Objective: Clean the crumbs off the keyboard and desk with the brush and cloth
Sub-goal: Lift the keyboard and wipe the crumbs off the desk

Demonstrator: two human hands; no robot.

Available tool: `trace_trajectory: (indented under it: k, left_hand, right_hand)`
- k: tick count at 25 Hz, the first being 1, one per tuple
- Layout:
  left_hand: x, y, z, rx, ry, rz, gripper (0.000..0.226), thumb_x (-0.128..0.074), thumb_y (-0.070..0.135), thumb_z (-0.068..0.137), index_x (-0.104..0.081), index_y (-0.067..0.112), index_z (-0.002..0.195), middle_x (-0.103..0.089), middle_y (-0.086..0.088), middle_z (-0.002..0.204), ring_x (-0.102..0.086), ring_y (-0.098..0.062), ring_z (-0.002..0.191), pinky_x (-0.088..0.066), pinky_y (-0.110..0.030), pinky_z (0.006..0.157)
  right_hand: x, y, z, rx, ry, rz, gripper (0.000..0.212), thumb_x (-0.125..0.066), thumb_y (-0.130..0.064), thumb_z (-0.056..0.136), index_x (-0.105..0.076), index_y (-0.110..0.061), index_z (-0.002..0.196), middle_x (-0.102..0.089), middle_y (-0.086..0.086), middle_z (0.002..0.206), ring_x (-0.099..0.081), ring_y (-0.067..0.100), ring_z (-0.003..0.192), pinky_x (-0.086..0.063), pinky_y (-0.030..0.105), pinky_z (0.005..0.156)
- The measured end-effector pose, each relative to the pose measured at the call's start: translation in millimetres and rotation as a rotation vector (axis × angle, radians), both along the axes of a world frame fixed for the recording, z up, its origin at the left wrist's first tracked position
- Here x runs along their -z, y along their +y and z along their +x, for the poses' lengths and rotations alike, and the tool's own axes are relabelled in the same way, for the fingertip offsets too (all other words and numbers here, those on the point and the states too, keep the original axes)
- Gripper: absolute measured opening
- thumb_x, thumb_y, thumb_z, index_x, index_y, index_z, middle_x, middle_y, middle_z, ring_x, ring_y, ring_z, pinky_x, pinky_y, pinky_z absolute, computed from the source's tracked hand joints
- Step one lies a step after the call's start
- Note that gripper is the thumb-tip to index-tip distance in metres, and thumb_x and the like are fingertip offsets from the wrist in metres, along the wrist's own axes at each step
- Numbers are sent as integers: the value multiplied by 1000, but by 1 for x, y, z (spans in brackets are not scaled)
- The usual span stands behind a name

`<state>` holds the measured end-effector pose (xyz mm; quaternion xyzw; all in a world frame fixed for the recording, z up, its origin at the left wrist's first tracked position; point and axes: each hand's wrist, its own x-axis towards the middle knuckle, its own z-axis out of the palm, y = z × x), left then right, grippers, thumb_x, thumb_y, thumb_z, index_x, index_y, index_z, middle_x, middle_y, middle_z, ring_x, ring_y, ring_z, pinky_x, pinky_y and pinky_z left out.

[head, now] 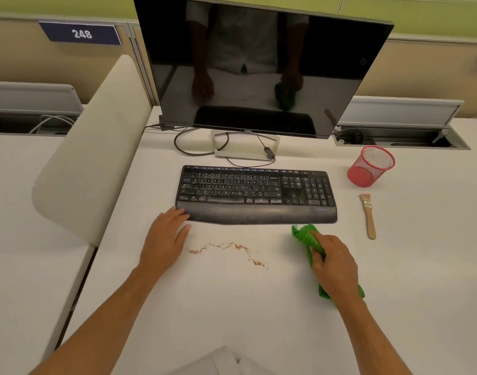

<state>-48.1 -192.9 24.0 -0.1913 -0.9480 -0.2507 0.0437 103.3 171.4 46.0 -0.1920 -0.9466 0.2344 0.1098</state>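
Observation:
A black keyboard [255, 194] with a wrist rest lies on the white desk [232, 307] in front of the monitor. A thin trail of brown crumbs [227, 250] runs across the desk just below it. My right hand [333, 265] grips a bunched green cloth [303, 234] on the desk, right of the crumbs and below the keyboard's right end. My left hand [165, 239] lies flat with straight fingers, its fingertips touching the keyboard's lower left corner. A small wooden-handled brush [368, 215] lies on the desk to the right of the keyboard, untouched.
A dark Dell monitor [259, 69] stands behind the keyboard, cables [194, 147] looping around its stand. A red mesh cup [371, 166] sits at the right back. A cream divider panel [88, 158] borders the desk on the left. An open cable tray [399, 139] lies far right.

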Motion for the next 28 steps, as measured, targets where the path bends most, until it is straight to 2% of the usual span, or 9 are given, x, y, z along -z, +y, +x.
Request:
trace_trajectory:
  k: [4, 7, 10, 12, 15, 18, 20, 23, 28]
  left_hand:
    - [10, -33, 34, -82, 5, -55, 54, -32, 42, 99, -62, 8, 129, -57, -10, 139, -44, -27, 137, -25, -41, 117]
    - [13, -44, 58, -137, -15, -61, 56, -31, 42, 99, -61, 7, 131, -54, -10, 142, -41, -27, 139, -21, -40, 119]
    - [14, -45, 83, -169, -53, -40, 60, -30, 45, 98, -59, 7, 134, -51, -9, 145, -37, -24, 142, -18, -36, 120]
    - [17, -47, 94, -175, -61, -48, 61, -29, 47, 98, -57, 7, 136, -49, -8, 147, -35, -22, 143, -16, -33, 121]
    - [18, -48, 96, -183, -78, -67, 64, -28, 49, 98, -52, 8, 140, -45, -6, 150, -32, -19, 145, -14, -30, 121]
    - [17, -46, 97, -188, -86, -76, 66, -27, 50, 97, -48, 8, 144, -42, -4, 153, -30, -17, 145, -12, -28, 121]
    - [16, -46, 99, -188, -80, -84, 66, -27, 49, 97, -47, 8, 144, -42, -5, 153, -31, -17, 145, -11, -26, 121]
    - [17, -46, 99, -196, -70, -84, 63, -29, 46, 97, -49, 7, 143, -45, -6, 151, -34, -18, 143, -8, -20, 120]
    - [18, -45, 99, -207, -40, -64, 60, -33, 42, 98, -51, 6, 141, -48, -7, 148, -38, -19, 141, -6, -16, 120]
  right_hand:
    - [15, -6, 3, 19, -92, 193, 42, -76, -20, 85, -67, -12, 125, -66, 15, 115, -59, 40, 96, -49, 47, 74]
    - [15, -22, 1, 64, -142, 100, 33, -66, -9, 89, -67, -7, 122, -63, 19, 113, -55, 41, 98, -47, 47, 74]
    - [18, -47, 0, -29, -113, 117, 32, -67, 7, 78, -69, -1, 110, -64, 21, 99, -57, 42, 83, -44, 41, 62]
    - [17, -63, -4, -56, -100, 101, 32, -67, 9, 75, -68, 0, 106, -64, 20, 95, -57, 41, 80, -44, 39, 60]
    - [18, -88, -8, -102, -124, 12, 34, -64, 7, 79, -68, -1, 112, -63, 19, 102, -58, 41, 88, -48, 43, 67]
    - [15, -99, -13, -266, -144, -90, 40, -61, 3, 85, -67, -7, 123, -64, 15, 115, -57, 38, 103, -51, 44, 83]
    - [8, -86, -23, -216, -93, -104, 42, -59, 4, 86, -66, -8, 126, -62, 14, 119, -54, 37, 108, -49, 45, 87]
    - [6, -61, -39, -86, -140, -16, 42, -56, 1, 90, -63, -9, 130, -59, 17, 123, -51, 39, 111, -49, 47, 84]
    - [10, -84, -34, -393, -218, 55, 46, -60, 1, 86, -64, -10, 130, -60, 15, 112, -54, 40, 104, -49, 42, 75]
